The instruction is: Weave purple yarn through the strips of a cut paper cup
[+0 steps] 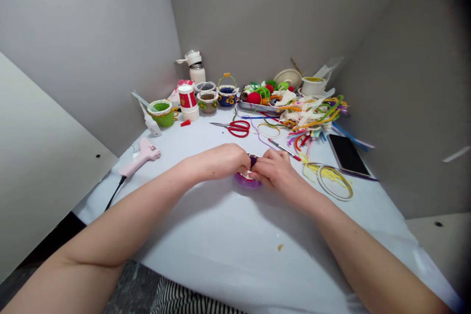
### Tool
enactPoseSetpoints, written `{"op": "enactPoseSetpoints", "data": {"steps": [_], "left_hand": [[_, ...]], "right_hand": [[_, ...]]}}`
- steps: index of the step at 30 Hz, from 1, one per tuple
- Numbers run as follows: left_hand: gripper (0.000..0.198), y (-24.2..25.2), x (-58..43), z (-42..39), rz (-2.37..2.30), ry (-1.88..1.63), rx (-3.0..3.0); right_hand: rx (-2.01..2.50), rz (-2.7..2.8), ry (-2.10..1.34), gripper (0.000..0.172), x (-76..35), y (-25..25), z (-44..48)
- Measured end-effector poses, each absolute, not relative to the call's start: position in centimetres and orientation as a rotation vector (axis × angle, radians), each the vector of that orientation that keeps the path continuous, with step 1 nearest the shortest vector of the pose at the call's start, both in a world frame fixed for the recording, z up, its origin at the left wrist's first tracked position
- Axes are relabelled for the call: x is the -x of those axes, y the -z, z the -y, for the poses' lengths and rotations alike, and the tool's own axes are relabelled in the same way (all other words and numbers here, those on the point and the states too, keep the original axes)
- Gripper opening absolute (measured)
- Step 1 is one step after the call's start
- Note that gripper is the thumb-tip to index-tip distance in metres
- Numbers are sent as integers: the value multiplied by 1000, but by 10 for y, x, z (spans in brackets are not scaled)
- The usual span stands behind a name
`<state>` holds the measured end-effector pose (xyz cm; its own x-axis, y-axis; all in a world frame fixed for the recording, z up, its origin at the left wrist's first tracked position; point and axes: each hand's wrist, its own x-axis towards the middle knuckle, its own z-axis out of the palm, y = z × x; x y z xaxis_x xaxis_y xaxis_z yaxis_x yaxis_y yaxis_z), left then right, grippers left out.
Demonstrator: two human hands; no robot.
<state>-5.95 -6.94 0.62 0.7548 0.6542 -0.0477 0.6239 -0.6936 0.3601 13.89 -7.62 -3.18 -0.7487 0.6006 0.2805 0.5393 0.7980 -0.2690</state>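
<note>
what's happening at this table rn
A person is working with both bare hands on a small purple piece: the left hand and the right hand meet at it and cover much of it. Red-handled scissors lie beyond the hands, a pink glue gun lies off to the left, and a blue basket stands further back.

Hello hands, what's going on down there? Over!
Left hand and right hand holding purple item. Item partly hidden. Red-handled scissors beyond, apart from hands.

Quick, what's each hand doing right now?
Left hand: closed, fingers curled on the round purple item.
Right hand: closed, fingers gripping the same item.
</note>
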Motion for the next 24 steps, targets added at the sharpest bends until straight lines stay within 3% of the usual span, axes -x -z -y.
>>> {"op": "enactPoseSetpoints", "data": {"steps": [16, 24], "left_hand": [[23, -11, 58, 71, -981, -98, -2622], [19, -29, 64, 81, -900, -183, -2577]], "right_hand": [[899, 2654, -275, 30, -139, 25, 79], [910, 2473, -296, 21, -152, 8, 80]]}}
